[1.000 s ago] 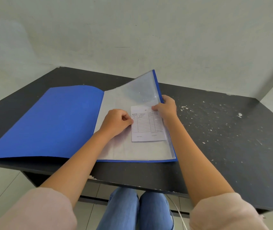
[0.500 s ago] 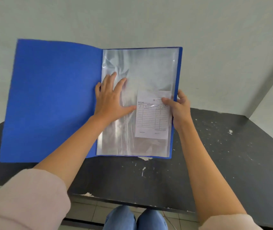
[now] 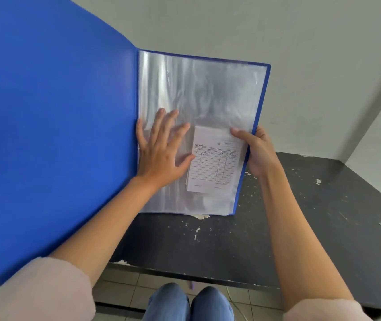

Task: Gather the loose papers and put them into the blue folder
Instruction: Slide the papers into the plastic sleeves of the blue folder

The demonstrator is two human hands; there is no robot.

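Overhead, a head-worn view looked down past two bare forearms at an open blue folder (image 3: 52, 126) held upright off the table (image 3: 300, 228). Its cover filled the picture from nine to twelve o'clock; the clear sleeves (image 3: 198, 93) stood at center. Inside the front sleeve, low and toward three o'clock, sat a small stack of printed papers (image 3: 215, 167), likely tipped up so they would slide down and settle. The left hand (image 3: 161, 154) lay flat on the sleeve at the papers' nine o'clock, fingers spread, thumb touching their edge, seemingly smoothing the plastic. The right hand (image 3: 256, 151) gripped the folder's three o'clock edge, thumb pinching the papers' top corner through the plastic; its fingers were hidden behind. The table, at four o'clock, was black with chipped white flecks. Plain pale walls met beyond; tiled floor and denim knees showed at six.
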